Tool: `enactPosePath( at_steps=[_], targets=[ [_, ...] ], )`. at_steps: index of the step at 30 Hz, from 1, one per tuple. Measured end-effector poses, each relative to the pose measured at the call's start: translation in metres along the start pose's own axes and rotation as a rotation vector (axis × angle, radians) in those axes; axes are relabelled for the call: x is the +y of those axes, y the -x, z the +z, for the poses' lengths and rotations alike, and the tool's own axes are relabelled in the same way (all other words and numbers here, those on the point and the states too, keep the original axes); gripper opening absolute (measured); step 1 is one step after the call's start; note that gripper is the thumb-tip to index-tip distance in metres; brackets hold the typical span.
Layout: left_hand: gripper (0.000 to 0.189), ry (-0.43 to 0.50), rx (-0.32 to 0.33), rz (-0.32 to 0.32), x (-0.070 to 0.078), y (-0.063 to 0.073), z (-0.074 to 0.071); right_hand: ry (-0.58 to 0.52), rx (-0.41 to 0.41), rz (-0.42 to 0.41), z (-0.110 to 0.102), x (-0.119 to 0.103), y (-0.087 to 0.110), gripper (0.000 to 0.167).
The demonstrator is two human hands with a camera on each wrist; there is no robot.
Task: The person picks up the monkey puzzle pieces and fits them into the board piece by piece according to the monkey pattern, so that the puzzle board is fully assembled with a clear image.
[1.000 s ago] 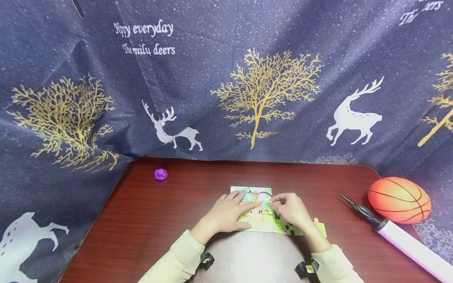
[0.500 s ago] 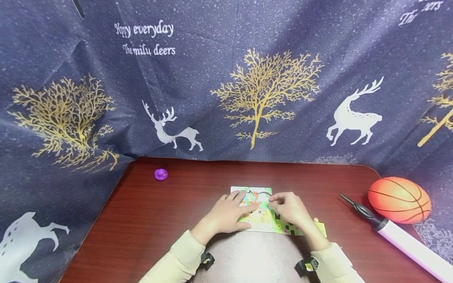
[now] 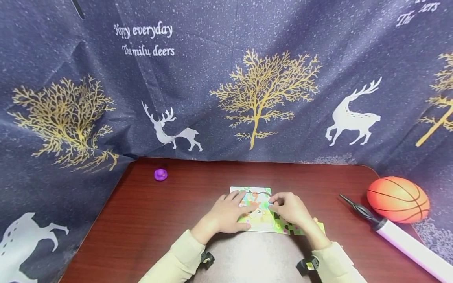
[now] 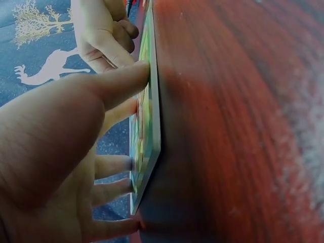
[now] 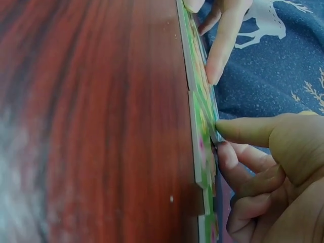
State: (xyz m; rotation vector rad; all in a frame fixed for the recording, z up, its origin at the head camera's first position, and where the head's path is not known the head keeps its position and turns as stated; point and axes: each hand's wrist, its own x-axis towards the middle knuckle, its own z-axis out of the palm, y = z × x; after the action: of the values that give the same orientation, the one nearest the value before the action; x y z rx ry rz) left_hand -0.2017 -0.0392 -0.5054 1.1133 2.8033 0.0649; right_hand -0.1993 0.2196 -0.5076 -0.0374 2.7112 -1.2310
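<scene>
A picture puzzle [image 3: 262, 224] in a thin tray lies on the table, showing a cartoon animal face. My left hand [image 3: 226, 213] rests across its left side with spread, straight fingers; in the left wrist view its thumb [image 4: 129, 80] touches the near edge. At the puzzle's right edge, my right hand [image 3: 290, 207] pinches a small puzzle piece [image 5: 211, 132] between thumb and index finger, its other fingers curled. The fingers hide most of that piece. More green puzzle pieces [image 3: 284, 228] lie just right of the tray, partly beneath the right wrist.
A purple rubber duck [image 3: 161, 175] sits at the table's back left. To the right are an orange basketball [image 3: 398, 199] and a white hand pump [image 3: 410, 245] with a black nozzle. A dark blue printed cloth [image 3: 219, 78] hangs behind the table [image 3: 148, 212].
My right fingertips have shifted very slightly along the puzzle's right edge. The left hand stays in place on the puzzle.
</scene>
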Motion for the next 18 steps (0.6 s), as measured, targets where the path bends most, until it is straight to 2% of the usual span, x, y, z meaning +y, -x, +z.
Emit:
enactPosePath(
  at_steps=[10, 12, 18],
  targets=[
    [0.077, 0.025, -0.021, -0.018, 0.000, -0.001, -0.002, -0.008, -0.083, -0.085, -0.028, 0.018, 0.016, 0.014],
    [0.077, 0.031, -0.019, -0.025, -0.001, 0.000, -0.003, 0.027, -0.103, -0.110, -0.034, 0.023, 0.021, 0.019],
    [0.077, 0.058, -0.022, -0.051, -0.004, -0.002, -0.003, 0.227, -0.101, -0.225, -0.043, 0.036, 0.035, 0.035]
  ],
)
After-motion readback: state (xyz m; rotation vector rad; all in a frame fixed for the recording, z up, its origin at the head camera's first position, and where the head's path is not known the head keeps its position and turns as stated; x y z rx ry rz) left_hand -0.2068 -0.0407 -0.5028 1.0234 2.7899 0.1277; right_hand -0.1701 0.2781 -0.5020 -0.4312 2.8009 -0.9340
